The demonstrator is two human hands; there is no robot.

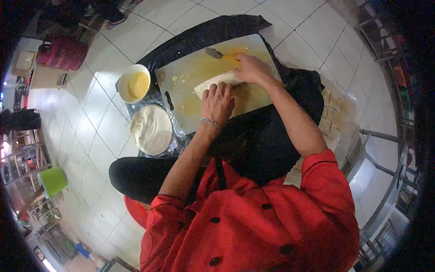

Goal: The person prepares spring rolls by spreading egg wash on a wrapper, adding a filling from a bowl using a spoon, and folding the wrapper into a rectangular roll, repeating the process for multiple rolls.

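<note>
On a stained white cutting board (190, 76) lies a long folded or rolled piece of pale dough (204, 87). My left hand (218, 103) lies over its near side with bent fingers; whether it grips the dough cannot be made out. My right hand (253, 69) holds the orange handle of a pastry brush (214, 53), whose grey head points left above the board. That same hand covers the dough's right end. To the left, a white bowl (134, 84) contains yellow liquid, likely egg wash. Nearer me, round flat dough sheets (151, 130) lie on clear plastic.
Black cloth or plastic (299, 88) spreads under the board. Pale square pieces (329, 112) sit in rows at the right. A metal frame (384, 159) stands farther right. On the tiled floor are a pink gas cylinder (63, 52) and a green bucket (53, 182). A person's foot (116, 23) shows at the top left.
</note>
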